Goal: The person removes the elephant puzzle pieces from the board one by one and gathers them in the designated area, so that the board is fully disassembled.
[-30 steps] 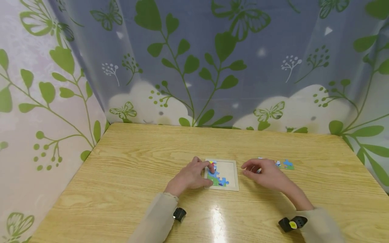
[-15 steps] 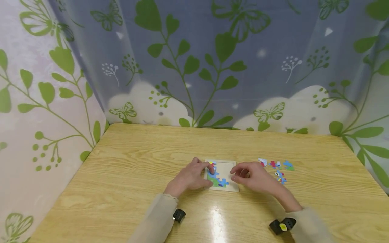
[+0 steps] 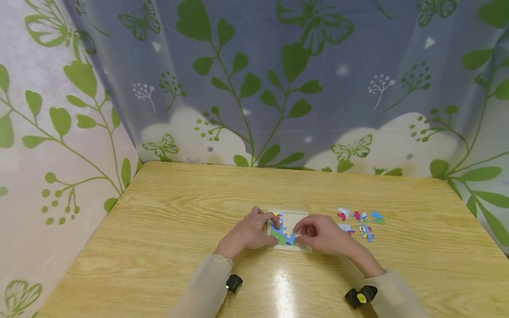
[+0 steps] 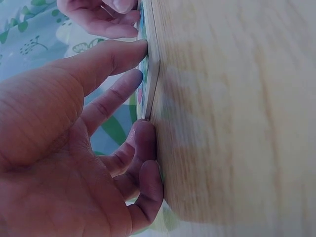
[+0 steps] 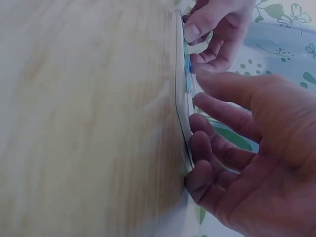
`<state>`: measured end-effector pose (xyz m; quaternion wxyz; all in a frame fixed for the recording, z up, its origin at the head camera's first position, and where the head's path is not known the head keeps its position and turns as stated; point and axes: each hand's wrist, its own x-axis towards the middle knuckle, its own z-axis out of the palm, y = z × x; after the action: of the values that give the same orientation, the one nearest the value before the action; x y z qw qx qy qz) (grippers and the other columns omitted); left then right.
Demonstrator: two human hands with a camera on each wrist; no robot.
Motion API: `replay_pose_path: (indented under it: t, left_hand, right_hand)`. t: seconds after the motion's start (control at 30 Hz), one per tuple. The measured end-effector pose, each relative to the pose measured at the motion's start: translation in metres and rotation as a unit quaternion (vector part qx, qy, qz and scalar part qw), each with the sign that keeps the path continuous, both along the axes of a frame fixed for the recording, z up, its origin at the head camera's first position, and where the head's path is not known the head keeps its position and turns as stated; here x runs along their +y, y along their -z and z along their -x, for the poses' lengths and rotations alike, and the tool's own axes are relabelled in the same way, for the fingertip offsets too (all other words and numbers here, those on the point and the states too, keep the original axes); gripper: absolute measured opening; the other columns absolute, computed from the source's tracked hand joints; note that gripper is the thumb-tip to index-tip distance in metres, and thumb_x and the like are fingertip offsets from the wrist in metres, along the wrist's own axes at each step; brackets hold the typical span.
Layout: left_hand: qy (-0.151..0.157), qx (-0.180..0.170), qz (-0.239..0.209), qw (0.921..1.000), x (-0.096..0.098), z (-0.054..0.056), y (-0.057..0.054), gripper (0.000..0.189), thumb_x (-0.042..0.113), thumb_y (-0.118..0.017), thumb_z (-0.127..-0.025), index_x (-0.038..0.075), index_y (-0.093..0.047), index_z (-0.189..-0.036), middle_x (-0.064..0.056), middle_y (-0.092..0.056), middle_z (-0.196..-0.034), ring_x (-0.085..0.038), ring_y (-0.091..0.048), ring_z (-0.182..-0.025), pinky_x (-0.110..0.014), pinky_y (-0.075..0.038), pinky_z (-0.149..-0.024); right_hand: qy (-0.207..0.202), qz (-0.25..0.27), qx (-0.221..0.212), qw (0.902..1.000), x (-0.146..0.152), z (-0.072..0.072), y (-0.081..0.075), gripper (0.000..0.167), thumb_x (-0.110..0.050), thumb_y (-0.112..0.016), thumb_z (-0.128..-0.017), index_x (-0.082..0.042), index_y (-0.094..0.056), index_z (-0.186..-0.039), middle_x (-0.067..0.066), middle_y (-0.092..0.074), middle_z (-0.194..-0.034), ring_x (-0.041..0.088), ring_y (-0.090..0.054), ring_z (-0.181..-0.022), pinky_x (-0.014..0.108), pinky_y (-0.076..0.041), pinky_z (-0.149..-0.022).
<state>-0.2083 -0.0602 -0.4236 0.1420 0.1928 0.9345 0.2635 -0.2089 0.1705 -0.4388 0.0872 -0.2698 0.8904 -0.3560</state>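
Observation:
A small wooden puzzle frame point(image 3: 301, 212) lies on the table, with joined blue and green puzzle pieces point(image 3: 281, 238) along its left and near sides. My left hand point(image 3: 249, 229) holds the frame still from the left: thumb and index fingertip press on the pieces, the other fingers lie bent against the outer edge. My right hand point(image 3: 324, 234) reaches in over the right rim. Its thumb tip is right at the rightmost blue piece, and its index tip is a little farther back. No piece shows between them in the right wrist view point(image 5: 232, 128).
Several loose puzzle pieces point(image 3: 360, 216) lie in two rough rows right of the frame, one point(image 3: 347, 228) partly behind the right hand. Patterned cloth point(image 3: 254, 88) hangs along the table's back and sides. The wooden table point(image 3: 179, 190) reaches to the cloth.
My right hand has moved left from beside the loose pieces to over the frame, uncovering those pieces. The left hand stays in place on the frame.

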Motion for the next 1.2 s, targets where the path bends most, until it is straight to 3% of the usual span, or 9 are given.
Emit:
replay_pose_path:
  t: [0.27, 0.7, 1.2]
  left_hand:
    - [0.000, -0.002, -0.012, 0.9999, -0.001, -0.001, 0.000, 0.026, 0.034, -0.069, -0.074, 0.032, -0.055, -0.095, -0.001, -0.038, -0.102, -0.018, -0.041, -0.083, -0.032, -0.036, -0.063]
    - [0.002, 0.000, -0.016, 0.9999, 0.000, 0.001, 0.001, 0.025, 0.034, -0.069, -0.074, 0.032, -0.055, -0.095, -0.001, -0.038, -0.102, -0.018, -0.042, -0.082, -0.032, -0.036, -0.063]
    - [-0.002, -0.009, -0.010, 0.9999, 0.000, 0.001, 0.001, 0.026, 0.036, -0.069, -0.074, 0.032, -0.055, -0.096, -0.001, -0.038, -0.103, -0.019, -0.042, -0.083, -0.033, -0.036, -0.064]
  right_hand:
    - [0.004, -0.042, 0.032, 0.9986, -0.006, -0.002, 0.000, 0.018, -0.029, -0.071, -0.074, -0.025, -0.064, -0.090, -0.007, -0.051, -0.074, 0.008, -0.046, -0.061, 0.026, -0.039, -0.056]
    - [0.009, -0.044, 0.034, 0.9984, -0.008, -0.002, 0.000, 0.019, -0.027, -0.073, -0.072, -0.022, -0.063, -0.087, -0.004, -0.052, -0.076, 0.009, -0.046, -0.065, 0.026, -0.039, -0.057]
    - [0.012, -0.016, -0.017, 0.9997, -0.012, -0.002, -0.002, 0.021, -0.018, -0.074, -0.071, -0.016, -0.057, -0.083, -0.001, -0.054, -0.075, 0.013, -0.048, -0.066, 0.027, -0.040, -0.058]
